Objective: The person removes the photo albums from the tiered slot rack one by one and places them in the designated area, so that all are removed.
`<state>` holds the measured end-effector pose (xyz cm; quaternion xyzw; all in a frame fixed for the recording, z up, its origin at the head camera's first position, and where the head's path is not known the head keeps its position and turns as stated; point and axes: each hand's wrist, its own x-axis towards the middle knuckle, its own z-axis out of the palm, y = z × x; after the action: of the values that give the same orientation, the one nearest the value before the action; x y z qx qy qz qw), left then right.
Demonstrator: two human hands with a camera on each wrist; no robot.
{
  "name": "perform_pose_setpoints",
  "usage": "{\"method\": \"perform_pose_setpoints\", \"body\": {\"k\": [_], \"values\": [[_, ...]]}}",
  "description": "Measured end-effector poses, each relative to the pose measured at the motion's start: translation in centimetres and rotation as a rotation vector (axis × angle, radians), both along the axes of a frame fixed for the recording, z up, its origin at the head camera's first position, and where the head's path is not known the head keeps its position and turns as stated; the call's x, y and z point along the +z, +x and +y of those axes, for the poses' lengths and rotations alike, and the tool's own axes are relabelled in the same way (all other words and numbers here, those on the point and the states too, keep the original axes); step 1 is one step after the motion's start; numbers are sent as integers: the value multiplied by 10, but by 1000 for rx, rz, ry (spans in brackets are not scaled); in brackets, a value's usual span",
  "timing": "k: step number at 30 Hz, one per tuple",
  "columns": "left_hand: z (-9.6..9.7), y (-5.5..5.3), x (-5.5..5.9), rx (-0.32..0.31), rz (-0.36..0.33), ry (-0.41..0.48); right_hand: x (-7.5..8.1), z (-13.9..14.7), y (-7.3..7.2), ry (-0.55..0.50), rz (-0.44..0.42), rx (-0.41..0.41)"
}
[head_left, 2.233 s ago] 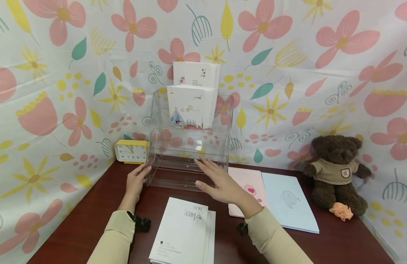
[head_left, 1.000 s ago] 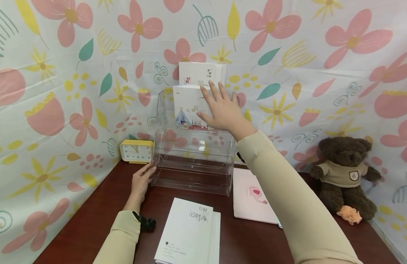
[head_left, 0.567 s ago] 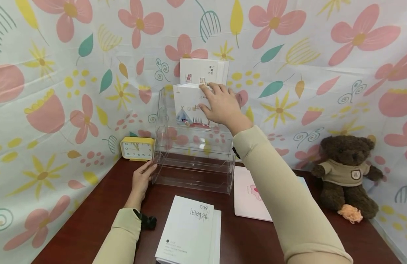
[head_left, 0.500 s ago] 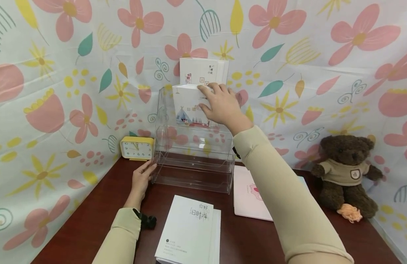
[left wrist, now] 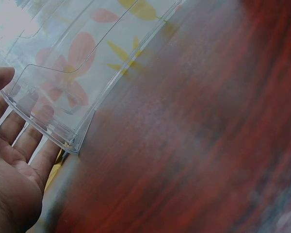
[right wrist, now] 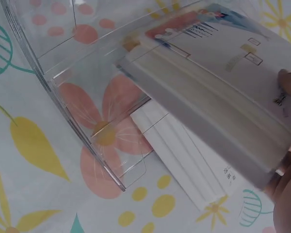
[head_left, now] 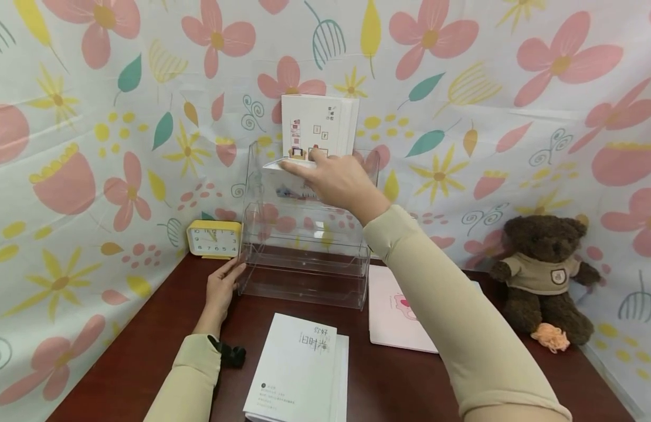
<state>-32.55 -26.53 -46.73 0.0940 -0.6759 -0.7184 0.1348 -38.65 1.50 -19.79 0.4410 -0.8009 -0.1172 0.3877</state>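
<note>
Right hand point(head_left: 336, 183): fingers clamped on the front books point(right wrist: 211, 92)
Front books: tipped toward the person, at the clear rack's point(head_left: 304, 296) upper tier
Left hand point(head_left: 220, 290): thumb and fingers pinching the rack's left edge
Behind: rear books point(head_left: 304, 114) standing
Tabletop point(head_left: 141, 357): lying books point(head_left: 291, 369) before the rack, yellow clock point(head_left: 214, 239) left

In the head view, the right hand point(head_left: 338, 180) covered part of the front book point(head_left: 286, 189), and the lower part of the rear book point(head_left: 307, 116) was hidden behind them. The right sleeve point(head_left: 447, 308) hid one side of the pink notebook point(head_left: 387, 321). The lower edge cut the stack of white books point(head_left: 292, 372), whose small print was unreadable. In the left wrist view, the left hand point(left wrist: 15, 177) was cut off and the table point(left wrist: 184, 136) was blurred; the right wrist view showed the right hand only partly.
</note>
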Motion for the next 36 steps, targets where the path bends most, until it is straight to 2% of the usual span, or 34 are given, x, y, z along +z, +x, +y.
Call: {"method": "perform_pose_setpoints", "body": {"k": [5,9,15,18,27,32,36], "values": [[0,0,1,11,6,4,-9,-1,3,68,17,125],[-1,0,0,19,14,3,-16,1,5,86,4,150],[-3,-1,-4,32,9,-7,-24,2,8,75,38,187],[-3,0,-5,24,9,-5,-28,1,9,68,40,191],[-2,-1,-4,9,5,-5,-29,4,17,88,-3,132],[-1,0,0,-9,-11,14,-35,8,18,52,46,168],[2,9,12,-18,-21,25,-40,11,19,3,98,183]]}}
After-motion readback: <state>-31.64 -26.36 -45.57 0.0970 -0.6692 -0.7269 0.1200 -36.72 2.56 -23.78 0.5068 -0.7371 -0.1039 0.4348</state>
